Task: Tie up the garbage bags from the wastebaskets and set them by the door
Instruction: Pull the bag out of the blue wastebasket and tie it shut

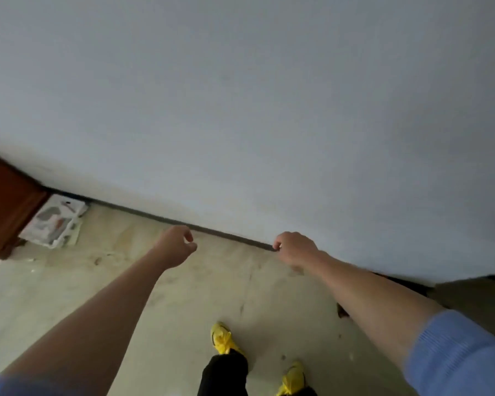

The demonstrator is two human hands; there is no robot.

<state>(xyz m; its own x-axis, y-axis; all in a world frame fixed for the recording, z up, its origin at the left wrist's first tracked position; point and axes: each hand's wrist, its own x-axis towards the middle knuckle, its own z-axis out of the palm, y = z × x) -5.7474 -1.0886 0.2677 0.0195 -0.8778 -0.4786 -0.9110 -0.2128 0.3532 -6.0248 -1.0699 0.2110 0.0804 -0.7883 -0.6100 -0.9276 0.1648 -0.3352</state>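
Observation:
No garbage bag or wastebasket shows in the head view. My left hand (177,243) hangs in front of me over the pale floor, fingers loosely curled with nothing in them. My right hand (295,248) is held out at the same height near the dark baseboard (229,235), its fingers curled in and holding nothing. Both forearms are bare, with blue sleeves pushed up at the lower corners. A brown wooden door or door frame (6,207) stands at the far left.
A white wall (255,110) fills the upper view. A white bag or packet with printed marks (55,221) lies on the floor by the brown wood. My yellow shoes (222,337) stand on the stained floor (69,281). A dark gap (469,292) opens at right.

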